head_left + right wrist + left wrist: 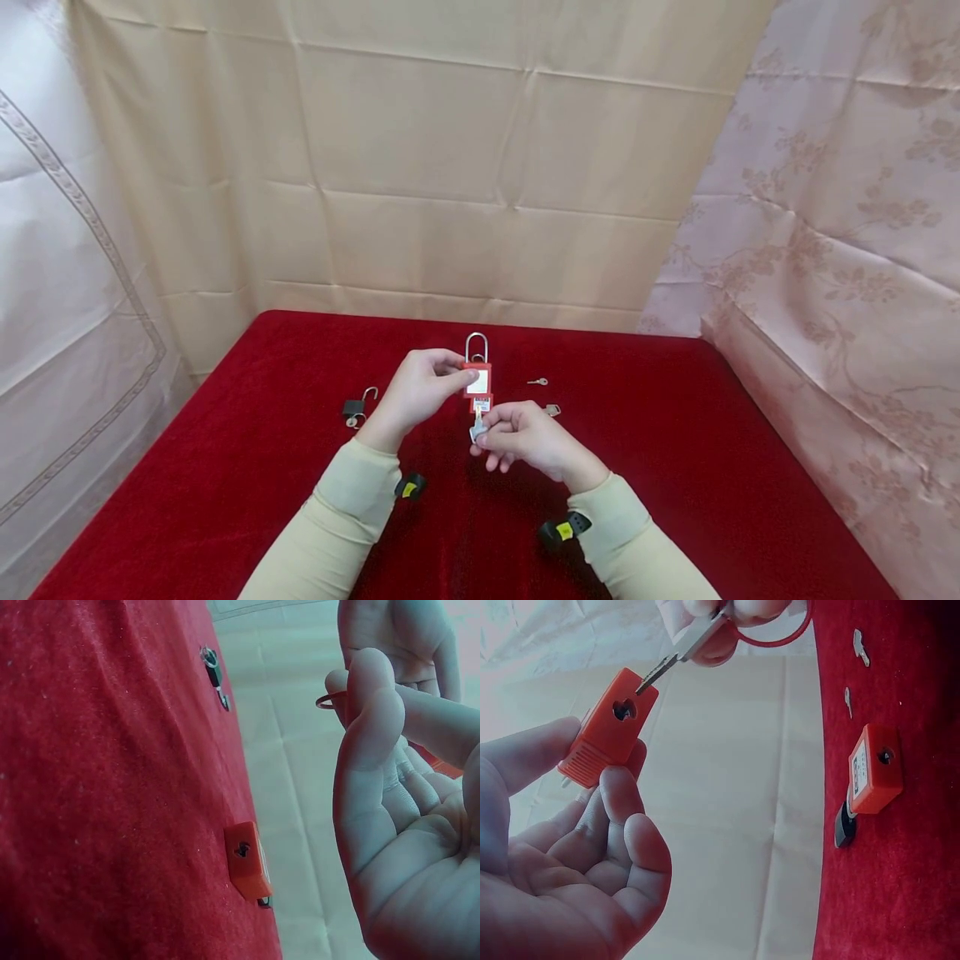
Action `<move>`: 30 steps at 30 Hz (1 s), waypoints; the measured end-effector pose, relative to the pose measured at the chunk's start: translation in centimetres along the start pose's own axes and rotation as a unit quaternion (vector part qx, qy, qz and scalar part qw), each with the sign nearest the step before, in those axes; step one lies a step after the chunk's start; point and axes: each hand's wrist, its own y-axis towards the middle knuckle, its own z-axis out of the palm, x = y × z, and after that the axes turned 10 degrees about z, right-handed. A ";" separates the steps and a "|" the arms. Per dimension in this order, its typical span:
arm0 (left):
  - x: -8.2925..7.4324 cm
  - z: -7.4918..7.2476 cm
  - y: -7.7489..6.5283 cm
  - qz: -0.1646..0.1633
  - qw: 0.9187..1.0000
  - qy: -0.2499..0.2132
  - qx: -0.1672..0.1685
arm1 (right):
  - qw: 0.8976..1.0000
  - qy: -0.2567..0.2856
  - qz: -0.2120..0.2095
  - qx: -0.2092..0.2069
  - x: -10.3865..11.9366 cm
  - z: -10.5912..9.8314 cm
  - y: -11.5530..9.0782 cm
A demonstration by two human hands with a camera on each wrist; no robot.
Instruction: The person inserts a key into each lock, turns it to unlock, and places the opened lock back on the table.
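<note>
My left hand pinches a red padlock between thumb and fingers, its tall metal shackle pointing up and away. The keyhole in its base faces the left wrist camera, beside the tip of a key. That key is pinched by my right hand, thumb against fingers, and a red ring hangs at its head. In the right wrist view the fingers hide most of the key. Beyond the hands, a second red padlock lies on the red cloth, partly overlapped in the head view.
To the left on the red cloth lies a black padlock with its shackle swung out and a ringed key beside it. Two loose keys are at the right: a small one and a wider-headed one. A beige curtain hangs behind.
</note>
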 end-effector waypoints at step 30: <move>-0.2 0.4 0.0 0.001 1.000 0.010 0.004 | 1.000 0.017 -0.008 -0.005 0.0 -0.2 0.0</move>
